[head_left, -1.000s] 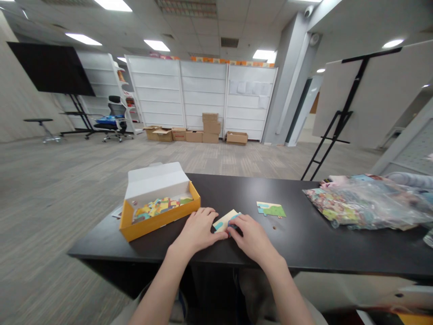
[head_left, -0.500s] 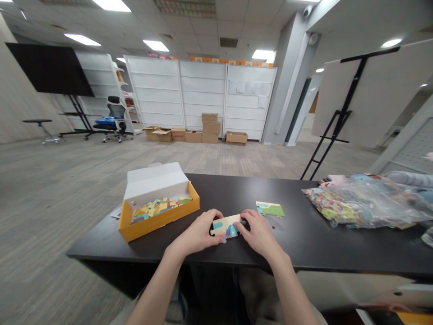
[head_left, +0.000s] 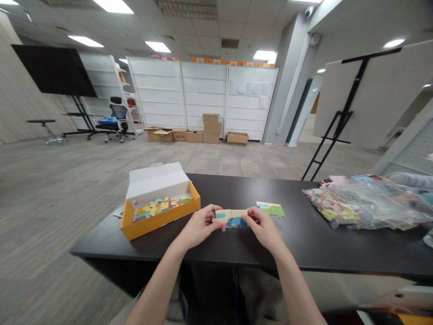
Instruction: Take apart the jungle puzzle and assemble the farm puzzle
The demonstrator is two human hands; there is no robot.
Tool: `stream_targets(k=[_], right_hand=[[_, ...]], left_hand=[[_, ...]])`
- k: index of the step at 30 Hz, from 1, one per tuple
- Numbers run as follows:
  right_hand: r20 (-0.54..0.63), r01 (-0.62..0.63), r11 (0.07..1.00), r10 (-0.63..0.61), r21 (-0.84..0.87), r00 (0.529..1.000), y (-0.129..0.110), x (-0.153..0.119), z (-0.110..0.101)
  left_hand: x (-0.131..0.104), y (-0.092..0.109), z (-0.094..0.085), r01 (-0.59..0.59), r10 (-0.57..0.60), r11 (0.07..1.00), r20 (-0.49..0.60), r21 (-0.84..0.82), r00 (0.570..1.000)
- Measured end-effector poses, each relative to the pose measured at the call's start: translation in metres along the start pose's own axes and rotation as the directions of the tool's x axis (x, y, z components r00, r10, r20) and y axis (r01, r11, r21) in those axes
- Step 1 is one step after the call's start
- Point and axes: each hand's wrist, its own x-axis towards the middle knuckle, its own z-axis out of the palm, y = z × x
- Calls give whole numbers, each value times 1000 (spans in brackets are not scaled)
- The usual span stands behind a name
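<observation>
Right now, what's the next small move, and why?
I'd probably press the held puzzle pieces together: left hand and right hand pinch opposite ends, and a seam shows between the pieces, though whether it's fully locked is unclear.

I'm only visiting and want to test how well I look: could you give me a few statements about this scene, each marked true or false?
1. The left hand and right hand both hold the puzzle pieces between them. True.
2. The yellow box is closed. False: the box is open, with its lid raised.
3. The left hand is holding the green piece. False: the green piece lies on the table, near the right hand.
4. The clear bag lies to the right of the green piece. True.
5. The cartons are on the table. False: the cartons are by the white shelves, beyond the table.
</observation>
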Motion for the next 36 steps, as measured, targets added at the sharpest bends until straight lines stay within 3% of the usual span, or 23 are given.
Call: stream_targets(k=[11,15,19,24,28,30,32,34,36], right_hand=[[-83,-204,939,235,275,968,-8,3,-2],[-96,-175,928,217,328,971,-12,2,-6],[-77,-124,932,159,340,984,-9,1,-3],[-55,-101,979,112,177,992,-3,1,6],[-42,-70,995,73,68,996,-4,1,8],[-97,-30,996,22,-86,995,-3,2,2],[-210,-28,939,-48,-342,976,2,3,-7],[-302,-101,808,-98,-580,948,10,3,-14],[-307,-175,677,-79,-715,948,17,1,-17]], left_hand=[[6,-3,6,0,-5,997,-68,-73,998],[7,-6,5,16,-24,997,-112,-72,993],[8,-5,12,62,-71,982,-46,-179,996],[8,1,24,97,-92,951,30,-294,995],[10,4,29,90,-93,954,5,-286,996],[11,4,29,75,-87,956,-29,-283,996],[11,4,28,62,-85,958,-71,-280,994],[11,3,26,50,-82,962,-110,-267,991],[11,2,24,35,-72,968,-141,-250,987]])
